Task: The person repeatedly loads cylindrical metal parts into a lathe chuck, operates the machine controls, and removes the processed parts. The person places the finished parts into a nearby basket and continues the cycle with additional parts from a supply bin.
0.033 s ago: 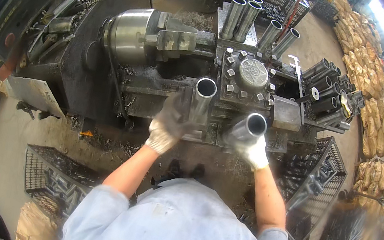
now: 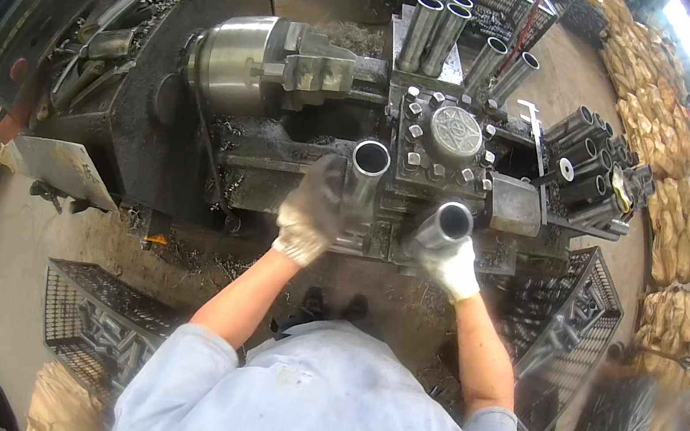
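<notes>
My right hand (image 2: 453, 270), in a white glove, is closed round a short steel tube (image 2: 443, 228), its open end tilted up toward me. A second steel tube (image 2: 366, 174) stands upright on the lathe's front ledge, left of the tool post (image 2: 453, 134). Beside that tube is my left hand (image 2: 310, 210), gloved white with dark, dirty fingers. Its blurred fingers look spread, pointing away from me; whether they touch the tube I cannot tell. The lathe chuck (image 2: 238, 64) lies beyond, to the left.
Several steel tubes (image 2: 432, 37) stand behind the tool post. More dark tubes (image 2: 585, 158) lie stacked at right, near a caliper (image 2: 531, 118). Crates of metal parts, one at left (image 2: 68, 308) and one at right (image 2: 591, 333), flank me on the floor. Brown wrapped bundles (image 2: 677, 230) line the far right.
My left hand has shifted slightly right and away from me, closer to the standing tube. The right hand and its tube have moved slightly left.
</notes>
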